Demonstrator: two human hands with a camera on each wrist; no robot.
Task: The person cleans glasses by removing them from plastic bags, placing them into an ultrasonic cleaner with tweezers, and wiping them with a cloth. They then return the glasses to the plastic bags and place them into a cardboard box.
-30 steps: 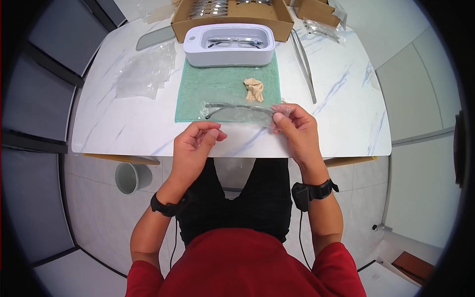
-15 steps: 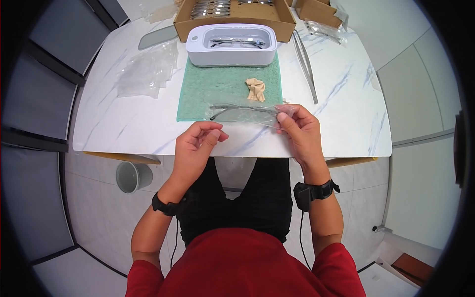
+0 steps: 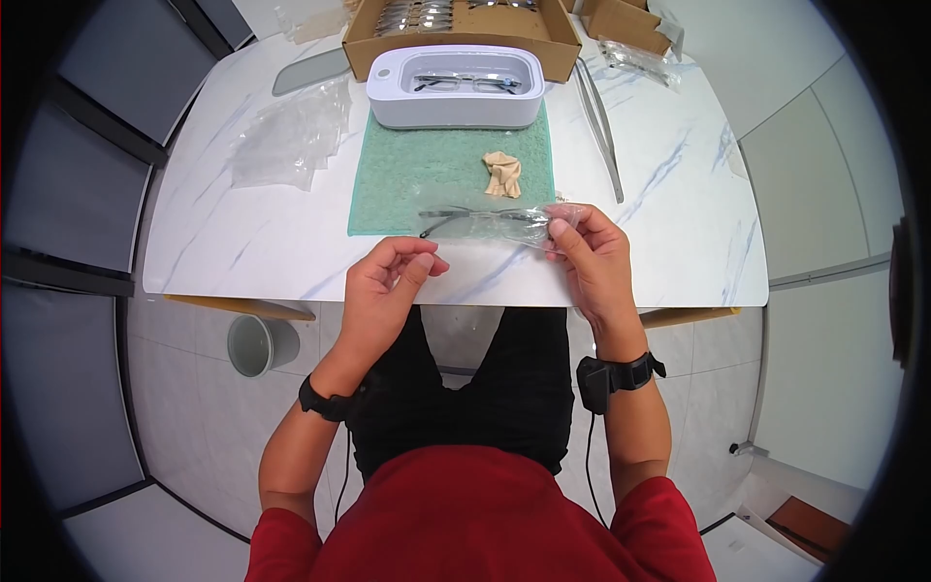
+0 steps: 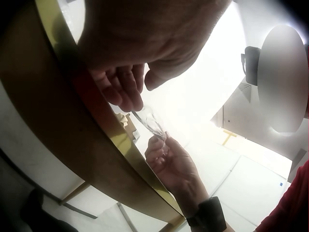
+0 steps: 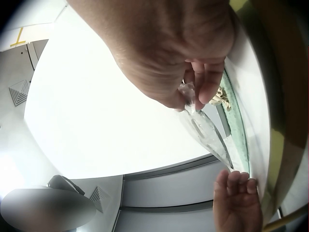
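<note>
The right hand (image 3: pixel 593 254) pinches the right end of a clear plastic bag (image 3: pixel 495 223) with dark-framed glasses (image 3: pixel 465 213) inside, held above the front edge of the green cloth. In the right wrist view, thumb and fingers grip the gathered end of the bag (image 5: pixel 205 128). The left hand (image 3: pixel 386 283) is just below the bag's left end, fingers loosely bent and holding nothing; in the left wrist view, whether its fingertips touch the bag (image 4: pixel 152 123) is unclear.
A white cleaner (image 3: pixel 456 114) holding glasses stands on the green cloth (image 3: pixel 417 165), a beige cloth (image 3: pixel 502 175) before it. Around are a cardboard box (image 3: pixel 533 58), empty bags (image 3: pixel 281 145), tweezers (image 3: pixel 603 136), a grey lid (image 3: pixel 308 73) and bagged glasses (image 3: pixel 638 64).
The bag with the glasses has shifted slightly right and tilted a little. Both hands have moved slightly right; the right hand keeps its pinch.
</note>
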